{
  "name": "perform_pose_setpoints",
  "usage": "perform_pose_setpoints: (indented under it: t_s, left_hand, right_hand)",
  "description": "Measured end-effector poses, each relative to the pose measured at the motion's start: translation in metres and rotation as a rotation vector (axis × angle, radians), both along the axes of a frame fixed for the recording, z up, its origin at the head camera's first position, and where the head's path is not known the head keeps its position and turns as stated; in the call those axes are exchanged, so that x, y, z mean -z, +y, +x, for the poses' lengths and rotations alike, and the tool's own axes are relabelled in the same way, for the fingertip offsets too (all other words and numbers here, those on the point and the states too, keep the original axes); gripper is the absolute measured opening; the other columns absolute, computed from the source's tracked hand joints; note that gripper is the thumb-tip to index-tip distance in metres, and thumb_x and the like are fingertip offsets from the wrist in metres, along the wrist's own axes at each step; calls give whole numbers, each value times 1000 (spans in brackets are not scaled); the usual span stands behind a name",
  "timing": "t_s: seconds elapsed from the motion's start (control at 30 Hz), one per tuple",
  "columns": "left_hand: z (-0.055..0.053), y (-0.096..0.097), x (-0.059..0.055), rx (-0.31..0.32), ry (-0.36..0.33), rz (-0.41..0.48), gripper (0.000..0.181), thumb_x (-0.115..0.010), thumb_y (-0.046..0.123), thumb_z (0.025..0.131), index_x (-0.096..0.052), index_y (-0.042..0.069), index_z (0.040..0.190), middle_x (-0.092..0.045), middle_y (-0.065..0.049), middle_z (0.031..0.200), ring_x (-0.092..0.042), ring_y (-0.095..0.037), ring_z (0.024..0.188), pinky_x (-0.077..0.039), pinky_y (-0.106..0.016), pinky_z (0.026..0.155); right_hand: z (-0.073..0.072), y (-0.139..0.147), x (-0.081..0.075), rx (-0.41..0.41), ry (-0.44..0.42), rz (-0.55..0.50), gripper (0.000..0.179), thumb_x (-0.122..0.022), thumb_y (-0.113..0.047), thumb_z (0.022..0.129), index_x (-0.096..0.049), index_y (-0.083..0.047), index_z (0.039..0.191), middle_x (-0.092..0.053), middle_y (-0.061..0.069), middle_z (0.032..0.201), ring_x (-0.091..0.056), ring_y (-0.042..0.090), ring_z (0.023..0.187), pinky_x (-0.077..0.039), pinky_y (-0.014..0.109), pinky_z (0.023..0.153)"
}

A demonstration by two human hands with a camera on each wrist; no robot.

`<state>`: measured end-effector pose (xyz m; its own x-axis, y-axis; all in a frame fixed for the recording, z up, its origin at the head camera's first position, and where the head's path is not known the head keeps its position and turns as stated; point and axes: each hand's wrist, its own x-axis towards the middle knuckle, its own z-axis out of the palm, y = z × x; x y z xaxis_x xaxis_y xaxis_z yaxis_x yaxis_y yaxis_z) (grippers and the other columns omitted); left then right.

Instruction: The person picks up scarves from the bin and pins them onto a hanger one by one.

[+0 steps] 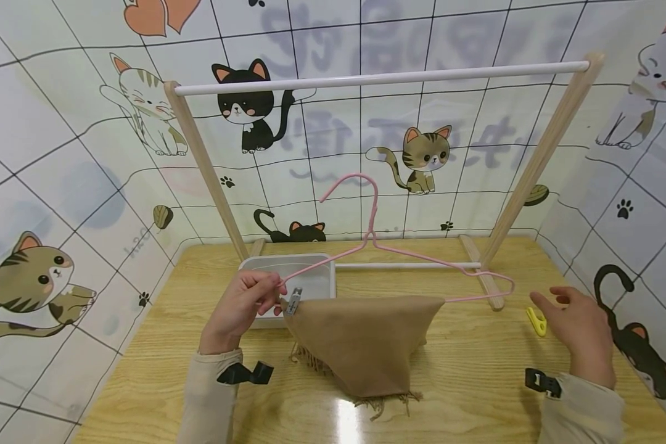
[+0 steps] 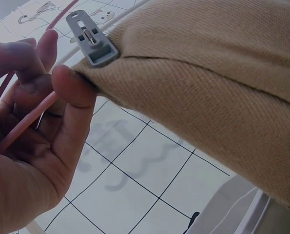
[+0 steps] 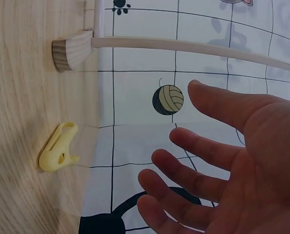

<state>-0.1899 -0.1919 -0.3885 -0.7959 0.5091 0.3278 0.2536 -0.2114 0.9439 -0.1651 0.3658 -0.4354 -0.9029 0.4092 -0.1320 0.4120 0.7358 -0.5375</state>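
Observation:
My left hand [image 1: 243, 308] grips the left end of a pink clothes hanger [image 1: 372, 219], held above the table with its hook upward. Over the hanger's lower bar hangs a fringed brown scarf [image 1: 366, 345]. A grey clothespin [image 2: 92, 41] is clamped at the scarf's left upper corner, close to my left fingertips. On the right, my right hand [image 1: 577, 327] is held in the air with nothing in it, its fingers spread and slightly bent in the right wrist view. A yellow clothespin [image 3: 59, 148] lies on the table just left of that hand.
A drying rack with wooden uprights [image 1: 538, 160] and a white top rail [image 1: 383, 79] stands at the back of the wooden table [image 1: 449, 382]. Behind the hanger's left side sits a pale grey basin [image 1: 316, 262]. Cat-print walls close in the back and sides.

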Motion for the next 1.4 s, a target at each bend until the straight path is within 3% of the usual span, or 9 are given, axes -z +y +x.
perform_pose_setpoints:
  t_s: [0.47,0.7,0.87,1.0,1.4]
  left_hand:
    - [1,0,2,17,-29,35,36,-42,6,109,-72,4,88,-34,-9,52,-46,-13,56,-53,-26,62]
    - [2,1,1,22,-28,30,38,-41,6,109,-74,9,89,-35,-7,52,-46,-12,56,-52,-26,62]
    - [3,1,0,13,-32,23,37,-42,6,108,-73,7,89,-36,-6,52,-48,-12,58,-52,-26,62]
    - [3,1,0,13,-28,15,39,-41,6,108,-74,12,89,-36,-5,52,-48,-12,58,-52,-26,62]
    - [2,3,-1,19,-25,14,39,-41,5,108,-74,13,90,-35,-7,52,-45,-12,56,-53,-25,62]
  right_hand:
    - [-3,7,11,-21,-33,17,82,-46,-60,101,-39,8,148,-38,39,146,-42,61,122,-45,66,82]
    - [-5,8,17,-24,-68,23,81,-47,-59,101,-40,8,146,-39,39,146,-44,58,122,-46,62,81]
    - [-5,9,20,-70,-71,40,80,-45,-59,102,-41,10,143,-40,41,144,-48,59,118,-48,60,79]
    - [-5,10,20,-94,-82,44,79,-43,-58,103,-43,10,142,-39,41,144,-50,58,116,-49,58,76]
    - [-4,14,27,-88,-154,8,81,-43,-59,103,-40,11,144,-36,42,145,-44,62,121,-46,66,85]
